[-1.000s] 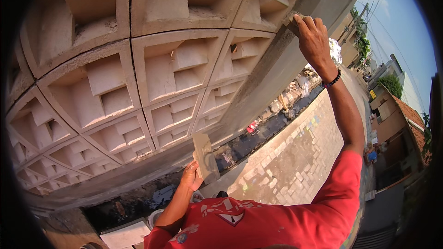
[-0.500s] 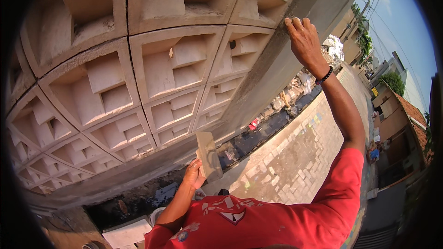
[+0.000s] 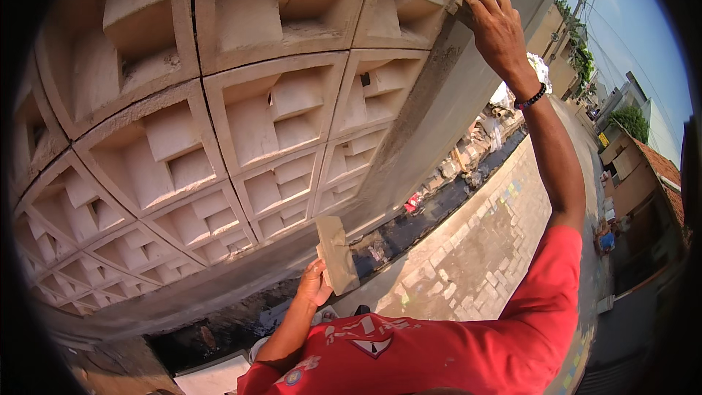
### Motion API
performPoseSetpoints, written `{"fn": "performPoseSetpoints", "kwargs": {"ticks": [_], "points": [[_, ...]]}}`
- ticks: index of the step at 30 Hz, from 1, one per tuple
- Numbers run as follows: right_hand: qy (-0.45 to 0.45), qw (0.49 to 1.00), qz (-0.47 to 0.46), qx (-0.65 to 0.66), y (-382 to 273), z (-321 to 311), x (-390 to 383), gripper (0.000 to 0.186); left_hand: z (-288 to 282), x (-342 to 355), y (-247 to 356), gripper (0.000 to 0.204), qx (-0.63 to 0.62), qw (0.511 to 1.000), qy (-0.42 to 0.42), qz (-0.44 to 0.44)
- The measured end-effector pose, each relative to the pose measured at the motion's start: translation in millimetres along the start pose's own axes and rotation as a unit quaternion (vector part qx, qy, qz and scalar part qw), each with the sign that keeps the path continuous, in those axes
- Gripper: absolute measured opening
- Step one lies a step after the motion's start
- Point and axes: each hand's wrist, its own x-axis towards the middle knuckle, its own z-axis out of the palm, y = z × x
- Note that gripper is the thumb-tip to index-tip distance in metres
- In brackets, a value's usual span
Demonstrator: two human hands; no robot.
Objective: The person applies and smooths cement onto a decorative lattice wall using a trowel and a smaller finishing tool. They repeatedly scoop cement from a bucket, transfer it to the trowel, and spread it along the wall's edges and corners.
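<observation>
My left hand (image 3: 313,283) grips a flat, grey-beige rectangular board (image 3: 338,252), like a plastering float, with a damp-looking patch on its face. It is held tilted, low in front of the red shirt, and its handle is hidden behind the hand. My right hand (image 3: 497,33) reaches up with its fingers closed round a small greyish piece (image 3: 461,9), whose kind I cannot make out. That piece meets the joint between the openwork block wall (image 3: 274,62) and the smooth grey plastered pillar (image 3: 468,80). Darker, rough mortar (image 3: 431,73) runs down that joint.
A ditch of dark water (image 3: 398,238) runs along the foot of the wall, with heaped rubbish (image 3: 468,150) farther along it. Beyond lies a paved lane (image 3: 468,249). A pale slab (image 3: 216,375) sits at the lower left. Houses (image 3: 632,183) line the right side.
My right hand has moved up along the joint, and the small piece in its fingers now shows. The left hand still holds the board, nearly unchanged. The view has shifted slightly.
</observation>
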Motion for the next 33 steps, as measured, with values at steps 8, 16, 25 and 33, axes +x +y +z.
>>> {"fn": "performPoseSetpoints", "kwargs": {"ticks": [8,16,25,33], "points": [[-0.023,1.000,-0.009,0.013,13.6,7.6,-3.9,0.040,6.9,-0.6,0.8,0.043,-0.010,1.000,-0.017,0.020],[-0.006,0.999,-0.041,0.017,0.8,15.5,-18.5,0.036,6.0,8.9,-1.1,0.053,0.021,0.999,0.003,0.029],[-0.141,0.984,-0.079,0.082,-61.7,16.0,-68.9,0.031,9.5,14.7,-9.5,0.051,0.030,0.999,0.018,0.021],[0.051,0.845,0.285,0.449,-1.8,3.0,-55.6,0.039,3.6,2.8,-0.4,0.055,0.040,0.998,0.046,0.025]]}}
